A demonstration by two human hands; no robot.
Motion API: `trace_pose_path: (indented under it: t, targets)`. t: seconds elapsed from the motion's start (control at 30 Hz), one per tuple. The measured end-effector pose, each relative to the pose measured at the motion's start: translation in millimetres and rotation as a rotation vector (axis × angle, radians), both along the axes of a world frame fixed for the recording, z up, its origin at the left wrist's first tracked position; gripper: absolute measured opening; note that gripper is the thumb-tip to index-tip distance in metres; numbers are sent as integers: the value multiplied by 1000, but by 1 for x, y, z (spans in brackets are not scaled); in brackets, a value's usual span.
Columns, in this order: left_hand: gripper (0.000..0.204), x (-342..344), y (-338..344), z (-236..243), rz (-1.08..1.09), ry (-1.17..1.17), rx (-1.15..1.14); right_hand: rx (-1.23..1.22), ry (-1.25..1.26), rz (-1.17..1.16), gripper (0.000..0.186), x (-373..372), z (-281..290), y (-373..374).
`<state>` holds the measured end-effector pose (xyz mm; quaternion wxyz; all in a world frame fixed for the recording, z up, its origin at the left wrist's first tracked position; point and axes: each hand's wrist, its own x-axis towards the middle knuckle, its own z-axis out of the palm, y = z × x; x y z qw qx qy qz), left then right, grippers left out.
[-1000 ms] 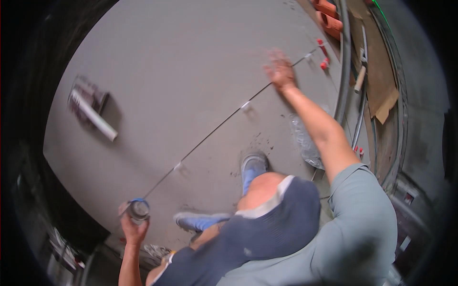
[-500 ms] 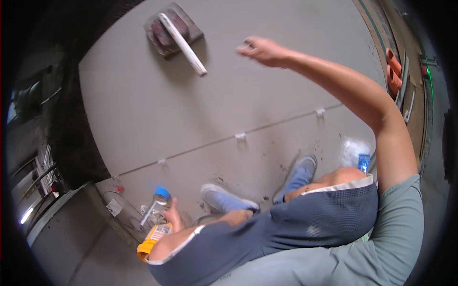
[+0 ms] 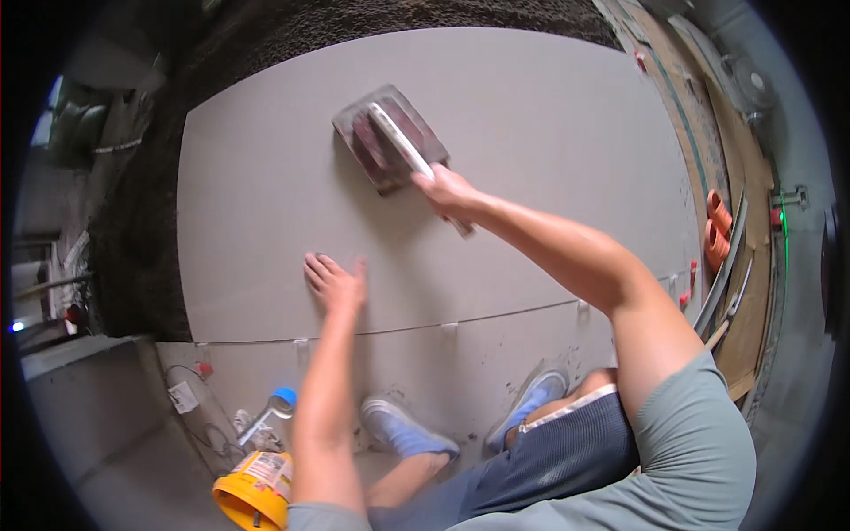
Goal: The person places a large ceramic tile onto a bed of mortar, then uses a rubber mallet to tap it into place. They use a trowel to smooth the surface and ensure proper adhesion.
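One large grey tile (image 3: 531, 159) lies bedded mid-frame; right hand (image 3: 447, 193) grips the float's (image 3: 390, 137) white handle, left hand (image 3: 336, 281) presses flat, fingers spread. Bare mortar bed (image 3: 133, 230) remains at left.

trowel (image 3: 390, 142): dark rectangular blade, pale long handle, lying flat on the tile, handle end gripped | tile (image 3: 531, 115): large, grey, flat on the floor

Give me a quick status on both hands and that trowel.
Right hand gripping the white handle of the trowel, which lies on the big grey tile. Left hand flat on the tile, empty. Nothing blocking the trowel.
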<state>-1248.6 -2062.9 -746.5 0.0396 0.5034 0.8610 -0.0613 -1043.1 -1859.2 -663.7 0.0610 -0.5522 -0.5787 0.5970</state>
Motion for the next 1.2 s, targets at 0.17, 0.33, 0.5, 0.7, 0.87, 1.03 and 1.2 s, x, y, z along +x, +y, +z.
trace_pose_path:
  t: [0.17,0.33,0.5,0.7,0.87,1.03,1.2]
  targets:
    - [86,72,14,-32,94,-21,270,122,-271,106,57,50,34,29]
    - [86,63,2,-27,145,-70,282,328,-70,27,46,35,172,25]
    - [84,63,-13,-33,176,-92,311,730,254,57,43,90,158,-12]
    - [85,68,13,-27,171,-140,362,89,-474,290,64,81,39,-18]
    - [85,62,-10,-34,210,-133,358,59,-38,189,53,34,158,-8]
    - [85,69,3,-24,211,-169,361,650,263,126,48,139,93,-53]
    - [82,69,12,-28,188,-169,416,72,-410,268,56,101,23,-34]
